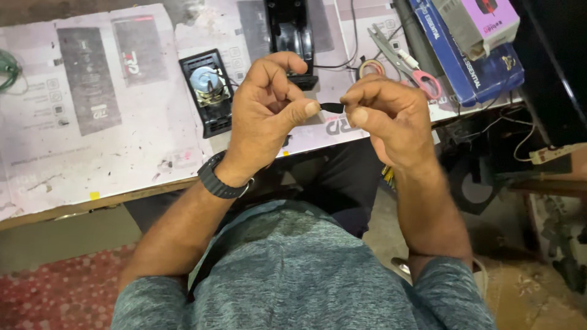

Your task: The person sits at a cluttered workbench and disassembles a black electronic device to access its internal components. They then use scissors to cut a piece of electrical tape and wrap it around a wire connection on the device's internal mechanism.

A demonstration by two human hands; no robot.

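Cluttered little repair desk point(122, 153) here, topped with flattened printed cardboard that's scuffed and stained, and the person sits right up against its edge.

Main thing is a small black strip point(332, 107), maybe a scrap of tape or a bit of sleeving, too small to say which. It's held up in the air just in front of the desk edge, pinched between both hands. The left hand point(266, 113) has its fingers point(304, 110) curled in tight, thumb and forefinger closed on one end. The right hand point(391, 119) does the same from the other side, its fingers clamped narrow on the far end. So the piece bridges the gap between the two thumbs.

My guess on handling: it weighs basically nothing, looks soft and bendy, and would be easy to drop or lose. If it's tape, it'll stick to skin. Fingertip pinch at the ends seems the only sensible hold, since there's no room for more.

Around it: a dark wristwatch point(221, 180) on the left wrist. Just behind the left hand lies an open black casing with a round speaker point(206, 85) in it. Behind the right hand there's a roll of tape point(371, 66), and pink-handled scissors point(409, 64) beside it. A blue box point(471, 67) sits at the far right, with wires trailing off the edge.
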